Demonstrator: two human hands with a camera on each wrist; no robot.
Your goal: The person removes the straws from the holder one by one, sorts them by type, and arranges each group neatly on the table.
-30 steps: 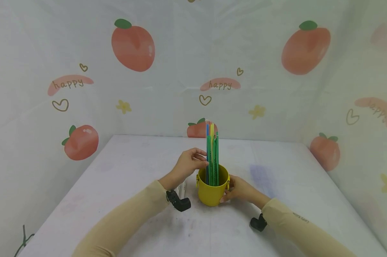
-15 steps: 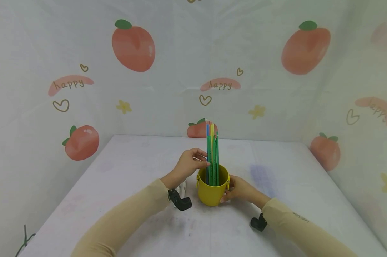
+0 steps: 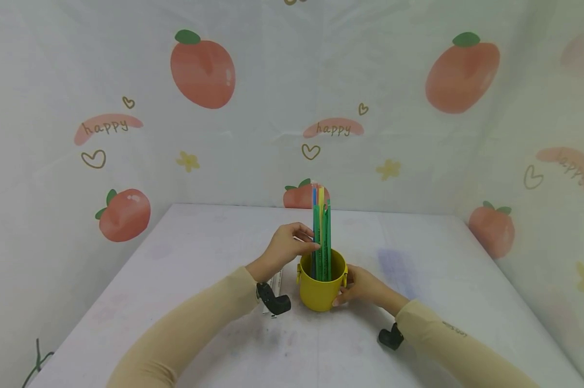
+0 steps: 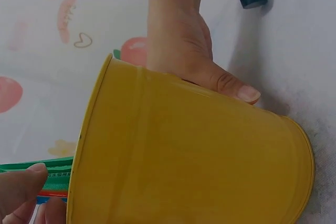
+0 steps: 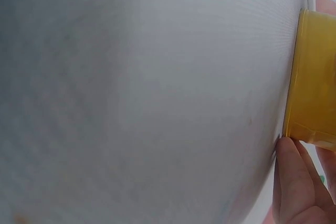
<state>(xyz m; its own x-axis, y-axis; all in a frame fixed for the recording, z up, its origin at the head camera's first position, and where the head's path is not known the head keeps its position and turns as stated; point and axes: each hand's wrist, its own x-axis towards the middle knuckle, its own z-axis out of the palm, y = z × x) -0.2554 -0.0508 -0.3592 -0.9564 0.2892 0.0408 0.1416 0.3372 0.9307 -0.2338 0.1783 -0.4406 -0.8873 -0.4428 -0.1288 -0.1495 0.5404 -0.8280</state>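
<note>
The yellow bucket point(image 3: 317, 296) stands upright on the white table point(image 3: 214, 237). A bundle of slim coloured sticks point(image 3: 324, 258) stands inside the bucket, upright, its upper part projecting well above the rim. Most pieces are green; blue, yellow and red ones show among them. The left wrist view shows printed characters on a green piece, close to the rim.

My left hand point(image 3: 287, 242) is at the left of the bucket, just above its rim. The thumb and fingers are clamped on the bundle: thumb on the near side, fingers on the far side.

My right hand point(image 3: 366, 285) grips the bucket at its right side, next to the lug. The thumb lies against the near wall, pointing towards the base; the bucket partly hides the other fingers.

White strips point(image 3: 279, 276) lie on the table just left of the bucket, partly covered by my left wrist camera point(image 3: 275, 300). My right wrist camera point(image 3: 391, 338) is to the right of the bucket, on the near side. A cloth point(image 3: 263, 97) printed with red fruit hangs beyond the bucket.
</note>
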